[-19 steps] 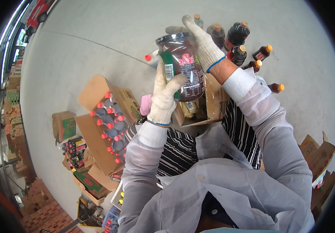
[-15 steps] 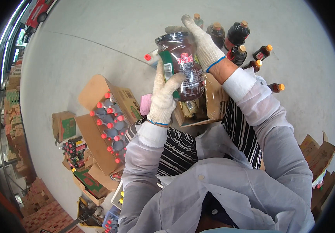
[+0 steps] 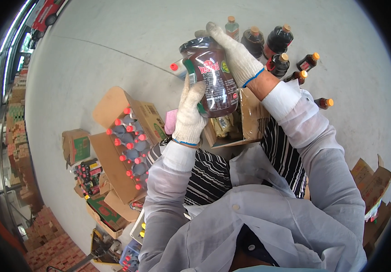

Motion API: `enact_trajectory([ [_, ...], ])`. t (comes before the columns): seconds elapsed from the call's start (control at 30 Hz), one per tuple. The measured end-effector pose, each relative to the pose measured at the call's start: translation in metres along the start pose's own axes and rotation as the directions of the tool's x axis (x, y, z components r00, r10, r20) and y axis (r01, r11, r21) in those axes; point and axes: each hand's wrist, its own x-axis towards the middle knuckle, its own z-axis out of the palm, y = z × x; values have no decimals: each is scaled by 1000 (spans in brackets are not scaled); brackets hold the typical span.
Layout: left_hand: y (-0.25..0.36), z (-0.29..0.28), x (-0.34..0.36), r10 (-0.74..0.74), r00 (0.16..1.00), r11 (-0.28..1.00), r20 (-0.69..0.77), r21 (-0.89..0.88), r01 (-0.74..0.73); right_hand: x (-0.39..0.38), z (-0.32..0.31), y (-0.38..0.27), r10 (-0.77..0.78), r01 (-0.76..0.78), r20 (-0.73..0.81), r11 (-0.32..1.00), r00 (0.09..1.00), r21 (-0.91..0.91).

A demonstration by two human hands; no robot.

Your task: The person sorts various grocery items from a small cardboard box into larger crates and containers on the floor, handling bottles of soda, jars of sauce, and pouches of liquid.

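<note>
White-gloved left hand (image 3: 189,111) and right hand (image 3: 237,55) grip a film-wrapped, dark-brown, rounded glass jar (image 3: 216,88) between them; full-palm support likely prevents slipping.

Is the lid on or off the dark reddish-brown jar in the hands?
On: a round black lid covers the top of the jar.

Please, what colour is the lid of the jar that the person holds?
The lid is black; it shows best in the head view.
</note>
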Motion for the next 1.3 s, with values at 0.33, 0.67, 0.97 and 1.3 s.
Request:
enact_trajectory([
  [0.33, 1, -1, 0, 7, 996, 997, -84, -79, -13, 1, -2, 4, -123, 125, 78, 992, 989, -23],
  [0.67, 9, 4, -4, -20, 997, 996, -73, -92, 13, -4, 3, 2, -67, 73, 85, 995, 994, -61],
  [0.97, 12, -2, -3, -59, 998, 972, -10, -226, 55, -2, 1, 3, 13, -11, 151, 1000, 988, -17],
  [1.3, 10, -15, -5, -181, 982, 891, 56, -413, 188, 5, -9, -4, -22, -35, 288, 981, 957, 191],
])
